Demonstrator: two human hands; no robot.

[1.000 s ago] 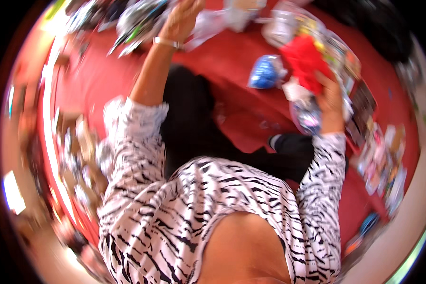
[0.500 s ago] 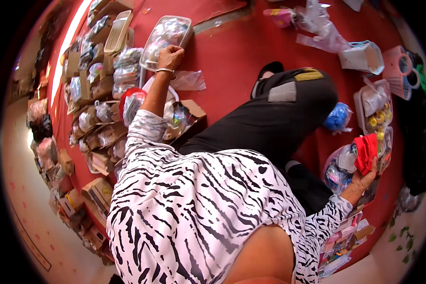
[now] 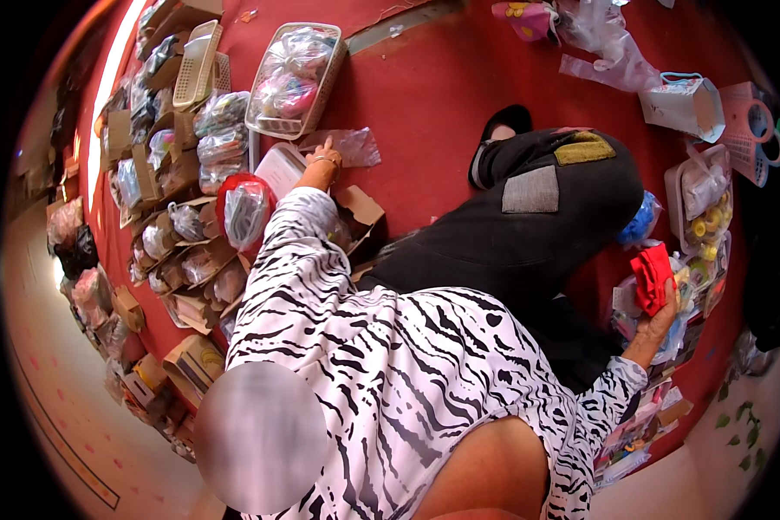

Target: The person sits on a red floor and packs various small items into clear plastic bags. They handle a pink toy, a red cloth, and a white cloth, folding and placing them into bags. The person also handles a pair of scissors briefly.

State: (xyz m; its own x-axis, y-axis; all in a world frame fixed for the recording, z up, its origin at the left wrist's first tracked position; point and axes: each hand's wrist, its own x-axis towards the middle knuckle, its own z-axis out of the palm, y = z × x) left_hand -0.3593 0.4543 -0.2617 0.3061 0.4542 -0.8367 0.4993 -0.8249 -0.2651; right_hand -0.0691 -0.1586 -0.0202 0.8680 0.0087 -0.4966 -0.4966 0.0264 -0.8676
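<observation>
Red floor covering [image 3: 425,95] under everything, goods on both sides of the seated person. Right hand [image 3: 661,317]: grasping red folded cloth [image 3: 652,277], held up at the person's right, over a group of bagged items. Left hand [image 3: 324,166]: fingers stretched forward at a clear plastic bag [image 3: 355,147]; can't tell if it's pinched or only touched. Next to left hand: white box [image 3: 282,168], bagged goods in a beige basket [image 3: 328,87] just ahead, red-rimmed round container [image 3: 243,179] to the left, open cardboard box [image 3: 360,205] near the forearm. Near right hand: blue bagged bundle [image 3: 640,218] beside the knee, yellow items [image 3: 709,227] in a tray beyond. Further out: cardboard boxes of packets in rows at left; white carrier with blue handle [image 3: 685,111] and pink basket [image 3: 741,130] at upper right.
</observation>
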